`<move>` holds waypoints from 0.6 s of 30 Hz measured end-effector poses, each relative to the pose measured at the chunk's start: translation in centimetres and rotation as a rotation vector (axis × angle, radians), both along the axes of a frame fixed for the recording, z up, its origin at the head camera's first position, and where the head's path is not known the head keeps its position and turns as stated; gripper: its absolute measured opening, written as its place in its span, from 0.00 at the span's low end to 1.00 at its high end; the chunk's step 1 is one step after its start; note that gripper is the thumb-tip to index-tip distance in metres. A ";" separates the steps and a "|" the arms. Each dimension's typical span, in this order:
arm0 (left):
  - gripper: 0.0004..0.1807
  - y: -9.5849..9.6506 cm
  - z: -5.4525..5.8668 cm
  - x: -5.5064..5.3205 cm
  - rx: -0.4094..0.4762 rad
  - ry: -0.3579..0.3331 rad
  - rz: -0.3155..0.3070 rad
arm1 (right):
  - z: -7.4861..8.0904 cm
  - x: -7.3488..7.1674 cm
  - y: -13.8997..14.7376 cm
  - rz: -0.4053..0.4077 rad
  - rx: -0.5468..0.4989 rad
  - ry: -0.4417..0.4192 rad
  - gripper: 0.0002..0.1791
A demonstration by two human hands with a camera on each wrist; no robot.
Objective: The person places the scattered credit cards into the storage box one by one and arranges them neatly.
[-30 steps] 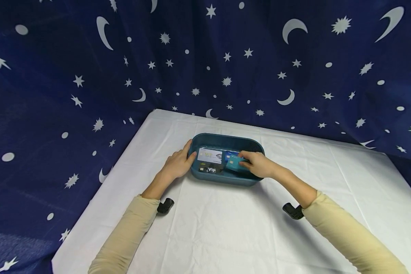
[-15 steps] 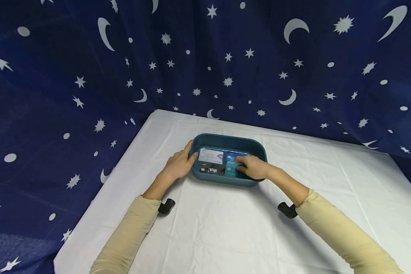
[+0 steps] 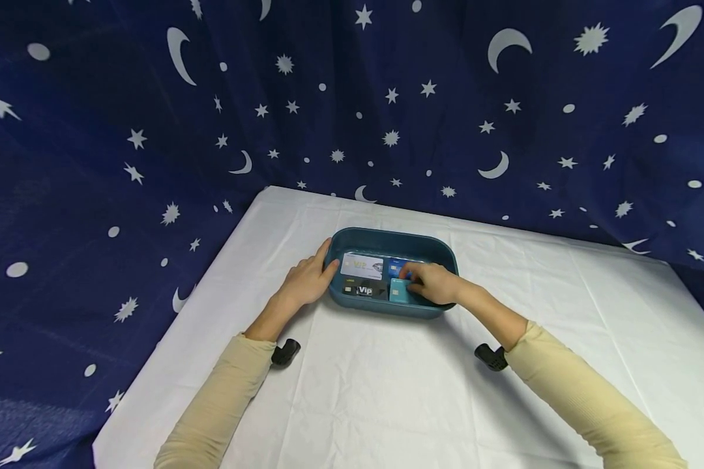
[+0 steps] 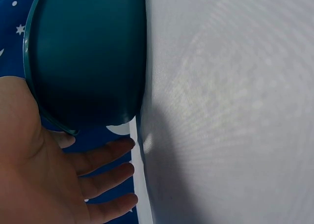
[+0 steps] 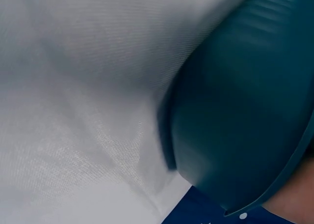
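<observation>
A teal box point(image 3: 387, 307) holds several plastic cards. My left hand point(image 3: 305, 279) holds its left end, thumb over the rim and index finger outside; in the left wrist view the other fingers point(image 4: 105, 177) extend clear of the wall. My right hand point(image 3: 437, 283) reaches in over the right end. Its thumb lies on a teal card point(image 3: 396, 291), while the bent index finger touches a blue card point(image 3: 395, 268) behind it. Whether the thumb pinches the teal card is hidden. To the left lie a white card point(image 3: 360, 266) and a black "Vip" card point(image 3: 365, 289).
The box stands on a white tablecloth point(image 3: 375, 391). Behind and to the left hangs a dark blue curtain point(image 3: 328, 117) with moons and stars. Black devices stick out beside the left wrist point(image 3: 285, 353) and right wrist point(image 3: 491, 357).
The teal card was tilted over the blue and black cards; it now lies squared beside the black one, shifted slightly right and toward me. My left hand keeps its hold.
</observation>
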State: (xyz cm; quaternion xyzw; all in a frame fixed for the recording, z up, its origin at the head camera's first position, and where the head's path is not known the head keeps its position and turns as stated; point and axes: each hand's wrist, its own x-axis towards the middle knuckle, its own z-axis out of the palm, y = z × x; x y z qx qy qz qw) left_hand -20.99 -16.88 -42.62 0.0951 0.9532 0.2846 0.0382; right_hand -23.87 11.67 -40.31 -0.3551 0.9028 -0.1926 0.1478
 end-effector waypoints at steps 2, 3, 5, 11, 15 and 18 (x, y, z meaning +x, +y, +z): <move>0.34 0.0 0.0 0.0 0.002 0.000 -0.001 | 0.0 0.1 -0.1 -0.001 -0.001 0.000 0.11; 0.34 0.0 0.1 0.0 0.002 0.000 -0.001 | 0.0 0.2 -0.1 0.001 0.000 -0.002 0.10; 0.34 -0.1 0.1 0.1 0.003 -0.002 -0.002 | 0.0 0.3 -0.2 0.010 0.004 0.002 0.10; 0.34 -0.2 0.1 0.2 0.002 -0.005 -0.001 | -0.2 0.4 -0.3 0.028 0.005 0.002 0.12; 0.34 -0.2 0.1 0.2 0.012 -0.002 -0.008 | -0.2 0.4 -0.3 0.027 -0.007 -0.022 0.12; 0.34 -0.2 0.1 0.1 0.018 0.000 -0.013 | -0.3 0.3 -0.3 0.021 -0.013 -0.028 0.11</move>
